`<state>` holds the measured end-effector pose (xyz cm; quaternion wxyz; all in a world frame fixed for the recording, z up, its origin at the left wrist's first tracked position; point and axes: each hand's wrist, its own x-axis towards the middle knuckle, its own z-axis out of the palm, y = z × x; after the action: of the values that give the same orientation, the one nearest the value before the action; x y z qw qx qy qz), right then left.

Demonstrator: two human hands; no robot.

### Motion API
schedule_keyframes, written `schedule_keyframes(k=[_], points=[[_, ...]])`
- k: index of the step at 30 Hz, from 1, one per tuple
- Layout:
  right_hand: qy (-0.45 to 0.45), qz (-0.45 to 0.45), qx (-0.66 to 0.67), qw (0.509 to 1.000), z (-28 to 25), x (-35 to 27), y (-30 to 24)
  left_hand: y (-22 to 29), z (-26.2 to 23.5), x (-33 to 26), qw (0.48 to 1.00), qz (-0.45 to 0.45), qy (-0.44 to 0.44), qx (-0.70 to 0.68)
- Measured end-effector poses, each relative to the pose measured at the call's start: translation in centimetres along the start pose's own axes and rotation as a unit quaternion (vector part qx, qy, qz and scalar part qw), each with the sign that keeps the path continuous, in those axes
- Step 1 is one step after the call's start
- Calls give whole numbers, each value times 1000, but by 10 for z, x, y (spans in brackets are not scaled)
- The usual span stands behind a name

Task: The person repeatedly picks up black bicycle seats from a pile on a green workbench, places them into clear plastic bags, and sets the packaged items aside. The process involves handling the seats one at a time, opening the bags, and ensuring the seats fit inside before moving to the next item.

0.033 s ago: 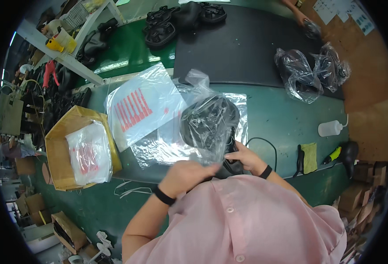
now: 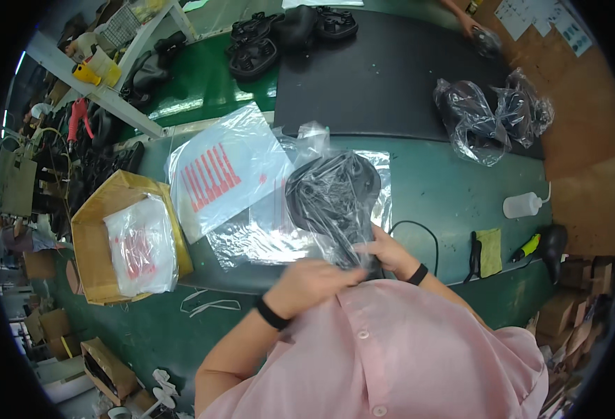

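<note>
A black bicycle saddle [image 2: 332, 188] lies with its wide end away from me, inside a clear plastic bag [image 2: 342, 230] that wrinkles over it. My right hand [image 2: 391, 253] grips the saddle's narrow nose from the right, thumb on top. At the nose end, close to my shirt, my left hand [image 2: 314, 286] is closed at the bag's near edge; its fingers are slightly blurred. Beneath the saddle lie flat clear bags [image 2: 252, 237]. On their left sits a bag with red print [image 2: 227, 167].
A yellowish box [image 2: 87, 244] at the left holds folded bags. Wrapped saddles [image 2: 471, 115] lie at the right of the black mat [image 2: 384, 77]; bare saddles [image 2: 255, 56] stand far off. A white squeeze bottle [image 2: 522, 205] is on the right. Another person's hand [image 2: 469, 26] touches a wrapped item.
The plastic has been drawn tighter over the saddle toward its nose. My left hand has moved slightly right and nearer to me. The right hand stays at the nose.
</note>
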<state>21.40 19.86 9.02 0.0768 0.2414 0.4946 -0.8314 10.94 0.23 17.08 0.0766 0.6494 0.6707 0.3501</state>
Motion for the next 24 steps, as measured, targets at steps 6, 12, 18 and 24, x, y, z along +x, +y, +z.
schedule_keyframes(k=[6,12,18,24], points=[[58,-243,-304,919,-7,22,21,23,48,128,986,125,72,-79],[41,-207,-334,919,-42,34,15,34,78,97,958,175,-158,-166],[146,-83,-118,979,-84,30,-130,19,19,38,955,-66,-170,-235],[236,-181,-68,952,-133,76,-144,21,-18,-81,942,-292,-154,-61]])
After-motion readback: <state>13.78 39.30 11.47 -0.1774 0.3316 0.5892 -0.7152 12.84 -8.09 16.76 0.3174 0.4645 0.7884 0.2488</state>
